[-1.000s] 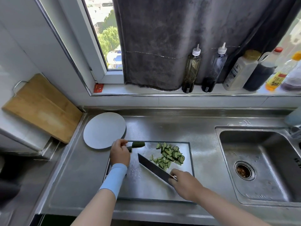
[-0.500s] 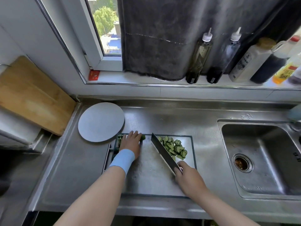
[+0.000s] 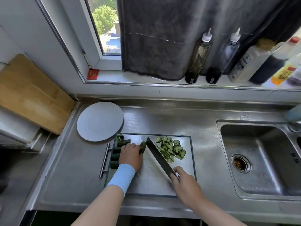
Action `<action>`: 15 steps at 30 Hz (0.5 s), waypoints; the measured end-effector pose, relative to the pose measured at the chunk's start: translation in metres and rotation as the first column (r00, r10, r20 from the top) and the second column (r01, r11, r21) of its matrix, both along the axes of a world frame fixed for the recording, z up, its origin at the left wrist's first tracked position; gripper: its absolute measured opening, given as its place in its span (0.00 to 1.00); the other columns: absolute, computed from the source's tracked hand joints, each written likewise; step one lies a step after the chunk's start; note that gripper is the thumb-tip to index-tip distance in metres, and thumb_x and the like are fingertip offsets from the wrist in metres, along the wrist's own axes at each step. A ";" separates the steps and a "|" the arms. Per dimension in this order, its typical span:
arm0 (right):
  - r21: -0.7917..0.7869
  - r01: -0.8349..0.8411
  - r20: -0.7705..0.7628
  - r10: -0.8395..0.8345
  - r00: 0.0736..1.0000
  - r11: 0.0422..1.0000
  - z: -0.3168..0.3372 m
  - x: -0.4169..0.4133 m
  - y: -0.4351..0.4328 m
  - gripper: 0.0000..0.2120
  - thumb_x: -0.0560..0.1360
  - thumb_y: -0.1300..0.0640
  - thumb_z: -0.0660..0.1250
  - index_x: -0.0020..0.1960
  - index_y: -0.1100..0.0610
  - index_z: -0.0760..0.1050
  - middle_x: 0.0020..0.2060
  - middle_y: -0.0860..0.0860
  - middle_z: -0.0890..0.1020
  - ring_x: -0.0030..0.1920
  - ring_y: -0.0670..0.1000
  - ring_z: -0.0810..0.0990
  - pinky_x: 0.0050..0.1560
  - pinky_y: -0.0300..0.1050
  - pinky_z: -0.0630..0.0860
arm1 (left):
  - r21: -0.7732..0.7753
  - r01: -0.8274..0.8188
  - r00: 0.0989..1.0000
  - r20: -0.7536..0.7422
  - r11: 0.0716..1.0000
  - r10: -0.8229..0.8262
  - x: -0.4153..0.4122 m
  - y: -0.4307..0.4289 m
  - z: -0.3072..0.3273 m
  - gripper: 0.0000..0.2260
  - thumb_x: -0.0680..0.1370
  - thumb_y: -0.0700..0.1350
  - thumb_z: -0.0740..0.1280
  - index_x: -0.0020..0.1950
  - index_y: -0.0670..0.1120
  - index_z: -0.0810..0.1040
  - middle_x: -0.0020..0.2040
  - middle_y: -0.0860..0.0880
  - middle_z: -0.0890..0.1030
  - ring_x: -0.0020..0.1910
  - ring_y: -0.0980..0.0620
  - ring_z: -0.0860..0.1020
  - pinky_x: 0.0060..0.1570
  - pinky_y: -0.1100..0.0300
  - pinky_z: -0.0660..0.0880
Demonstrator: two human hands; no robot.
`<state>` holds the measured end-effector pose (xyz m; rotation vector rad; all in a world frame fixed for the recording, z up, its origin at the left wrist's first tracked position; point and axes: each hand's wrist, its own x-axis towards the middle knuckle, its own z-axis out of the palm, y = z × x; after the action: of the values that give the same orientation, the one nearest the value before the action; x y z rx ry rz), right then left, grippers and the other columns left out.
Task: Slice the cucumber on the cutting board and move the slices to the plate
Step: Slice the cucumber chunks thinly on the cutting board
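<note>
Many slices [image 3: 170, 150] lie cut; left hand [image 3: 131, 156] clamps a cucumber chunk [image 3: 143, 146], right hand [image 3: 185, 182] grips our cleaver [image 3: 158, 156]; plate [image 3: 100, 121] holds none.

Left hand [image 3: 131, 154] holds cucumber piece [image 3: 143, 146] beside knife [image 3: 160, 156] gripped by right hand [image 3: 185, 183].

My rectangular metal cutting board [image 3: 151, 181] lies on the stainless steel counter [image 3: 73, 176], the round grey plate [image 3: 99, 121] just behind its back-left corner and the steel sink [image 3: 268, 144] well to the right. Near the board's back, my left hand [image 3: 131, 154] holds the dark green cucumber piece [image 3: 143, 146]. The broad steel knife [image 3: 158, 156] in my right hand [image 3: 184, 178] stands just right of it, with the pile of green cucumber slices [image 3: 171, 148] beyond the blade. Short dark cucumber chunks [image 3: 116, 150] line the board's left edge.
</note>
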<state>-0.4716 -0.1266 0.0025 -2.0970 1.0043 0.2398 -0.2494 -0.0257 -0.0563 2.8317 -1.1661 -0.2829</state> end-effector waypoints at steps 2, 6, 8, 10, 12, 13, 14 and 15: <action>-0.002 0.008 0.028 -0.008 1.000 1.000 0.002 0.001 -0.002 0.06 0.83 0.45 0.56 0.55 0.43 0.70 0.33 0.45 0.79 0.32 0.45 0.75 0.32 0.41 0.69 | -0.028 -0.035 0.998 -0.048 0.999 0.034 -0.005 0.000 0.002 0.12 0.79 0.51 0.60 0.58 0.49 0.78 0.54 0.51 0.77 0.54 0.49 0.72 0.56 0.57 0.67; -0.059 -0.015 0.020 0.016 1.000 0.998 0.005 0.010 -0.011 0.07 0.83 0.46 0.55 0.53 0.43 0.72 0.32 0.44 0.77 0.33 0.44 0.74 0.31 0.41 0.66 | -0.079 -0.120 0.967 -0.233 0.990 0.098 -0.021 0.006 0.006 0.11 0.77 0.47 0.63 0.58 0.47 0.75 0.55 0.50 0.73 0.53 0.50 0.73 0.46 0.58 0.73; -0.097 -0.061 -0.020 0.059 0.998 0.993 0.005 0.016 -0.015 0.08 0.83 0.46 0.54 0.50 0.44 0.71 0.35 0.45 0.79 0.35 0.46 0.74 0.33 0.43 0.68 | -0.071 -0.114 0.958 -0.272 0.991 0.091 -0.035 0.014 0.005 0.11 0.75 0.47 0.64 0.57 0.48 0.74 0.54 0.51 0.71 0.53 0.50 0.72 0.46 0.59 0.72; -0.107 -0.101 -0.045 0.097 0.994 0.989 0.003 0.019 -0.017 0.09 0.83 0.47 0.54 0.49 0.45 0.72 0.38 0.46 0.81 0.39 0.50 0.75 0.37 0.45 0.72 | -0.105 -0.108 0.959 -0.274 0.989 0.076 -0.048 0.023 0.000 0.10 0.74 0.47 0.63 0.54 0.48 0.73 0.53 0.51 0.71 0.53 0.50 0.71 0.48 0.60 0.71; -0.110 -0.136 -0.057 0.131 0.990 0.985 0.000 0.020 -0.017 0.10 0.83 0.48 0.54 0.50 0.45 0.74 0.41 0.46 0.82 0.41 0.52 0.74 0.39 0.46 0.72 | -0.162 -0.106 0.964 -0.257 0.981 0.062 -0.056 0.031 -0.006 0.09 0.73 0.47 0.63 0.53 0.48 0.73 0.51 0.51 0.71 0.54 0.52 0.69 0.48 0.61 0.70; -0.114 -0.153 -0.059 0.147 0.987 0.982 -0.002 0.020 -0.017 0.10 0.83 0.48 0.54 0.51 0.45 0.74 0.42 0.47 0.82 0.41 0.52 0.74 0.38 0.46 0.71 | -0.192 -0.109 0.966 -0.254 0.975 0.058 -0.058 0.033 -0.008 0.09 0.73 0.46 0.63 0.53 0.49 0.73 0.51 0.52 0.71 0.54 0.52 0.69 0.49 0.61 0.70; -0.115 -0.164 -0.057 0.159 0.986 0.980 -0.003 0.019 -0.016 0.10 0.83 0.48 0.54 0.52 0.45 0.75 0.42 0.47 0.82 0.41 0.52 0.73 0.38 0.46 0.69 | -0.216 -0.111 0.965 -0.259 0.970 0.052 -0.059 0.034 -0.010 0.10 0.74 0.46 0.64 0.54 0.49 0.73 0.52 0.52 0.71 0.54 0.52 0.69 0.49 0.61 0.70; -0.115 -0.173 -0.053 0.168 0.984 0.978 -0.004 0.018 -0.016 0.10 0.83 0.49 0.55 0.53 0.45 0.75 0.41 0.46 0.81 0.41 0.51 0.73 0.37 0.46 0.67 | -0.231 -0.115 0.961 -0.273 0.966 0.050 -0.059 0.034 -0.011 0.10 0.74 0.46 0.64 0.56 0.49 0.73 0.53 0.52 0.71 0.54 0.53 0.69 0.49 0.61 0.71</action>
<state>-0.4535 -0.1427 -0.0020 -2.2994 0.8832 0.3189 -0.3086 0.0081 -0.0669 2.5253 -0.9518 -0.4623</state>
